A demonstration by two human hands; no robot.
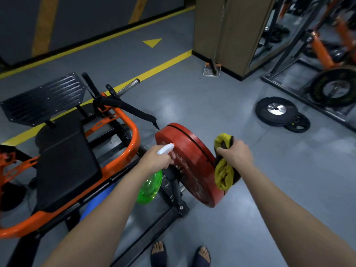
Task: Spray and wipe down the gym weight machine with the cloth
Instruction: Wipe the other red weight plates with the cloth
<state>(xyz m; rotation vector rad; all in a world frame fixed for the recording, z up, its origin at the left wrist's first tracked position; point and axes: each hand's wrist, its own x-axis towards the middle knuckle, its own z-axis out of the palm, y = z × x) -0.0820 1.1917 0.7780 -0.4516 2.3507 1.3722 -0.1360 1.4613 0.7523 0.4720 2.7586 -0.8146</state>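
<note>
The weight machine (119, 158) has an orange frame, a black seat pad and a ribbed black footplate at the left. A red weight plate (190, 149) is loaded on its near right side. My left hand (158, 158) grips a green spray bottle (151, 186); its white nozzle points at the red plate's face from close range. My right hand (236, 154) holds a bunched yellow and black cloth (224, 176) against the plate's right edge.
Two black plates (277, 111) lie on the grey floor to the right. A second rack with a loaded black plate (336, 87) stands at far right. A tan pillar (227, 33) rises behind. My feet in sandals (181, 254) are near the bottom edge.
</note>
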